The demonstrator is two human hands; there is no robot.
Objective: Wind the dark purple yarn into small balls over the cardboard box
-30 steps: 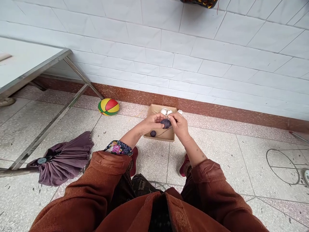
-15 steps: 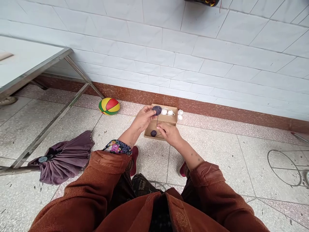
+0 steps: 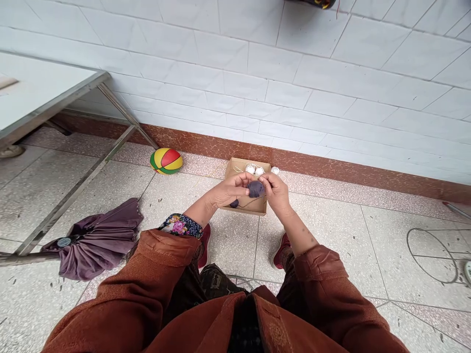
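A dark purple-grey ball of yarn (image 3: 256, 189) is gripped at its left side by my left hand (image 3: 231, 190), whose fingers and thumb are closed on it. At the ball's right side, my right hand (image 3: 277, 194) pinches the yarn strand, with its fingertips close to the ball. Beneath both hands stands an open cardboard box (image 3: 245, 212). Inside it lies a smaller dark yarn ball (image 3: 234, 203), partly covered by my left hand, with a strand trailing right. White yarn balls (image 3: 250, 168) sit in the back part of the box.
Another white ball (image 3: 274, 170) is beside the box, near the tiled wall (image 3: 206, 73). To the left are a colourful ball (image 3: 166, 161), a folded purple umbrella (image 3: 99, 240) and a metal-framed table (image 3: 55, 100). A wire stand (image 3: 434, 255) lies at the right.
My left hand has moved the yarn ball down and right. My right hand has risen and shifted right, from drawing the strand below the ball to the ball's right side.
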